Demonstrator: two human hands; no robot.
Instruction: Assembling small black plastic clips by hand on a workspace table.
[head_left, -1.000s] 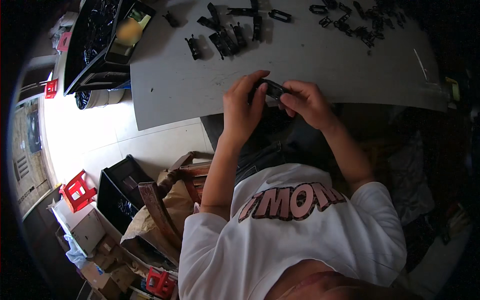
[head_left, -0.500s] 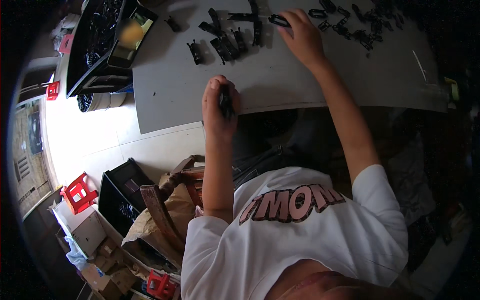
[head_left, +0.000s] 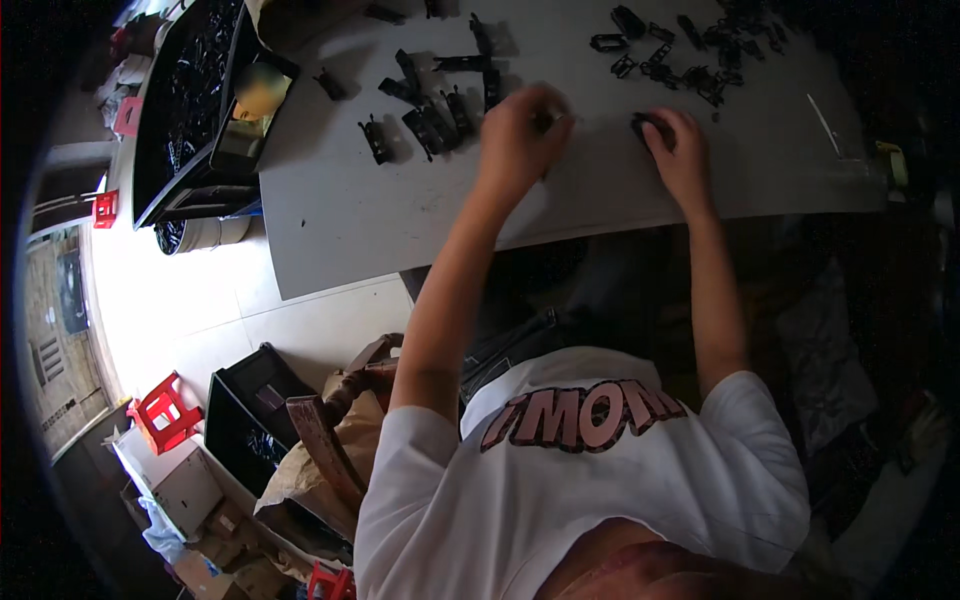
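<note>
On the grey table (head_left: 380,220), left hand (head_left: 520,135) fingers curled by the row of small black plastic parts (head_left: 435,120), contents unclear. Right hand (head_left: 680,150) fingers closed over one small black part (head_left: 645,124).

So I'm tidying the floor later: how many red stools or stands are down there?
3: one red stool on the pale floor at left, a smaller red one further up the left edge, and a red piece at the bottom edge, partly cut off. Clutter may hide others.
</note>
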